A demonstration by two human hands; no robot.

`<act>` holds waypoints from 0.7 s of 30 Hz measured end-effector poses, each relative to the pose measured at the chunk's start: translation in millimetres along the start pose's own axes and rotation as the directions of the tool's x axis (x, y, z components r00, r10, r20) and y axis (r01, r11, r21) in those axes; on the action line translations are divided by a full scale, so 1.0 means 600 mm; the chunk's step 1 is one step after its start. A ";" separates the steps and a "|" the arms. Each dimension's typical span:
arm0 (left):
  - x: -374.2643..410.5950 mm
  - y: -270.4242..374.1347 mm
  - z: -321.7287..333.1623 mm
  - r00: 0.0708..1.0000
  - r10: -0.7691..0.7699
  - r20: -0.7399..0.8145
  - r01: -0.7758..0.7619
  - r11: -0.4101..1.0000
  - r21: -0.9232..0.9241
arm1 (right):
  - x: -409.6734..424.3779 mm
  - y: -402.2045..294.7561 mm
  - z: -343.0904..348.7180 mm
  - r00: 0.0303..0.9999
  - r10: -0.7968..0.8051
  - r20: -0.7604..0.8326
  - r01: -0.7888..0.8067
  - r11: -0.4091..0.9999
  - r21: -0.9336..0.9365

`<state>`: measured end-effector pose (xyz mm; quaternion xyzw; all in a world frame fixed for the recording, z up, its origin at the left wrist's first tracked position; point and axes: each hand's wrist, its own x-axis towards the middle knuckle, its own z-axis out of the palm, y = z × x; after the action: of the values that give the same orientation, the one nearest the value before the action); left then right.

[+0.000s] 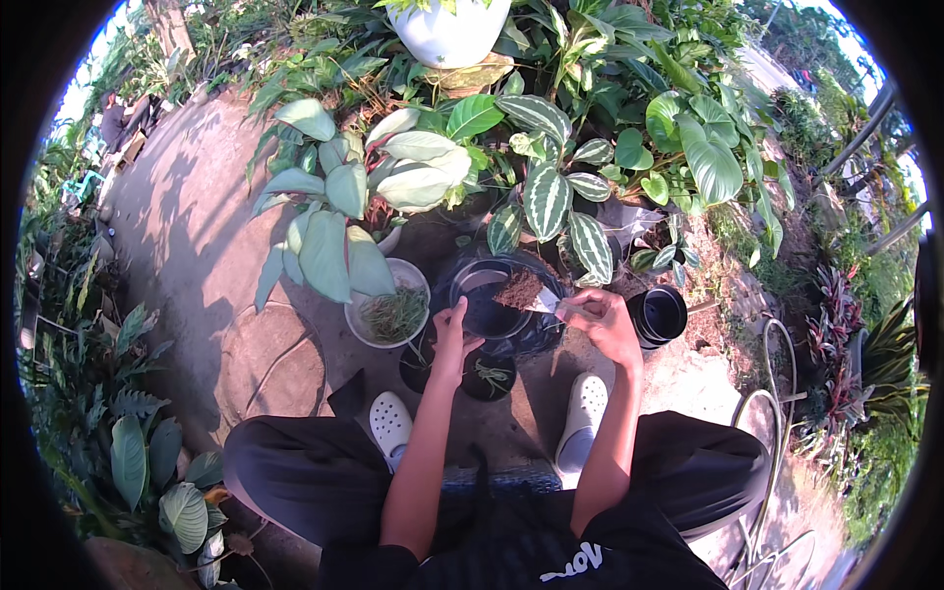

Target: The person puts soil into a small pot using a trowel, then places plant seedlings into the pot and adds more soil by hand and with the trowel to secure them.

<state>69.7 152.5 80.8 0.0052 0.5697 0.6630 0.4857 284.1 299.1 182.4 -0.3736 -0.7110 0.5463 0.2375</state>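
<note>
In my right hand (605, 324) is a small hand trowel (546, 301), its blade carrying a heap of dark brown soil (520, 289). The blade hangs over the opening of a black plastic pot (494, 324). My left hand (446, 335) cups the near left side of this pot, thumb up by the rim; part of the grip is hidden. Black plastic sheeting (547, 335) surrounds the pot. Closer to me stand two dark pots with small seedlings, the right one (493, 377) in fuller view and the left one (414, 369) partly behind my forearm.
A whitish bowl of cut grass (394, 313) stands left of the pot. Stacked black pots (658, 313) are at right. Large-leaved plants (346, 192) and a white planter (450, 33) line the far side. A hose (774, 413) curls at right; a round slab (273, 361) lies left.
</note>
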 end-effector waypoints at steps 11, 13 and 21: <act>-0.011 -0.015 0.012 0.993 0.044 0.106 -0.056 0.992 0.115 | -0.010 -0.014 0.112 0.970 0.110 -0.216 -0.192 0.892 -0.409; -0.012 -0.020 0.009 0.993 0.056 0.106 -0.069 0.990 0.123 | -0.009 -0.022 0.126 0.960 0.173 -0.219 -0.253 0.869 -0.425; 0.000 -0.038 -0.009 0.992 0.092 0.092 -0.097 0.993 0.060 | -0.020 -0.049 0.136 0.955 0.192 -0.227 -0.290 0.763 -0.578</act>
<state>81.7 145.7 61.6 0.0773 0.5678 0.6656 0.4782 222.5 237.0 187.8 -0.5591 -0.7733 0.2860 0.0874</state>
